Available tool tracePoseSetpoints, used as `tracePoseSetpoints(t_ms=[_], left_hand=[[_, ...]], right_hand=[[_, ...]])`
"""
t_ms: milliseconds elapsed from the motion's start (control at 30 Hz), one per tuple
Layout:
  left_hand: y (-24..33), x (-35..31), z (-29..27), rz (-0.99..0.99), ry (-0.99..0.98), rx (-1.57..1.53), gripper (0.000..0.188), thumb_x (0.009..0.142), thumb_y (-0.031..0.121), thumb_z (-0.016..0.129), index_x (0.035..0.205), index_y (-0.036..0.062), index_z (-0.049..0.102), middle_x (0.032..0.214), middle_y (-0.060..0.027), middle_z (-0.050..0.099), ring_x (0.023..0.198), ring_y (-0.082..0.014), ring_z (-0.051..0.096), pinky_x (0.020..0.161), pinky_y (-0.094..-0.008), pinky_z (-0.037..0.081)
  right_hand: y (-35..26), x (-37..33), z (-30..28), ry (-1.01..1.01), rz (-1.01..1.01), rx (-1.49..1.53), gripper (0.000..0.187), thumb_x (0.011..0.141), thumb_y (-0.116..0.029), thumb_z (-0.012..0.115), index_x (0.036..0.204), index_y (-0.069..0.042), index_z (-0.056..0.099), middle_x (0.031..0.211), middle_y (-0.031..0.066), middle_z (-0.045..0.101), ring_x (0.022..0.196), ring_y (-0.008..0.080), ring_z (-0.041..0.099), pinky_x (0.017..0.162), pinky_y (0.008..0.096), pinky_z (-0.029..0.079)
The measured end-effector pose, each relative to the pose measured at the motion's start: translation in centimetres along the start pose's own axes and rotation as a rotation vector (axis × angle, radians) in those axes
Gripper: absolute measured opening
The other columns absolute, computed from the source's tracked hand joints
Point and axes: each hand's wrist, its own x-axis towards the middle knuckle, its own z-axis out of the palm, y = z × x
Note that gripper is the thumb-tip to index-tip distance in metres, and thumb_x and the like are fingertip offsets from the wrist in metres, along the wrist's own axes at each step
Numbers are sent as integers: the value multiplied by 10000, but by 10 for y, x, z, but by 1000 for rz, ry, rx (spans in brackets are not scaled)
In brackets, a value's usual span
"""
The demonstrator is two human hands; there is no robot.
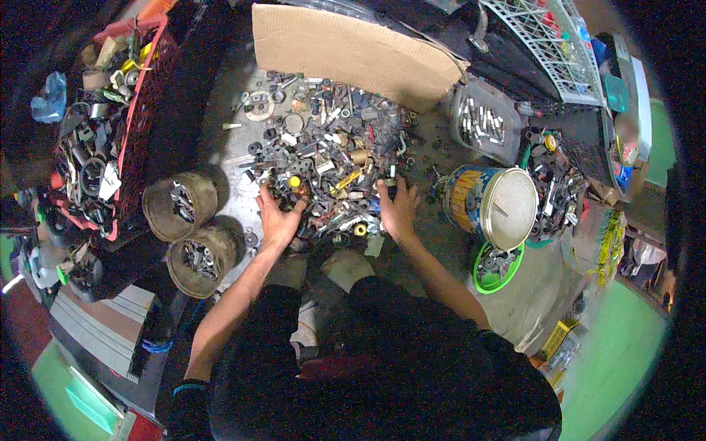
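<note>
A wide heap of mixed small metal and plastic parts covers the floor in front of me. My left hand is at the near left edge of the heap, thumb and fingers spread around loose parts. Close to its fingertips lie a round yellow cap and a small orange-brown piece. At the near right edge is my right hand, its fingers apart and its tips among dark parts. Neither hand visibly grips anything. A yellow strip-like piece and a yellow ring lie between the hands.
A cardboard sheet stands behind the heap. Two round tubs of metal parts stand left, beside a red crate. To the right are a clear bin of silvery cylinders, a lidded bucket and a green basin.
</note>
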Motion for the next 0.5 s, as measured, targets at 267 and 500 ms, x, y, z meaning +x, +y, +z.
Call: tracePoseSetpoints(t_ms=[267, 500], left_hand=[[25, -7, 22, -129, -108, -394, 801, 685, 119, 791, 1318, 29, 307, 1208, -180, 443, 1099, -290, 507, 946, -371, 436], [59, -2, 15, -458, -165, -725, 771, 737, 6, 701, 1357, 103, 253, 1160, -151, 548, 948, -247, 603, 752, -356, 538]], right_hand=[[-13, 9, 0, -299, 204, 730, 530, 877, -461, 531, 1297, -146, 456, 1296, 143, 481, 1168, 341, 469, 838, 527, 432], [-25, 5, -8, -729, 374, 1235, 382, 906, -432, 442, 1158, -171, 560, 983, 77, 657, 857, 242, 640, 712, 453, 516]])
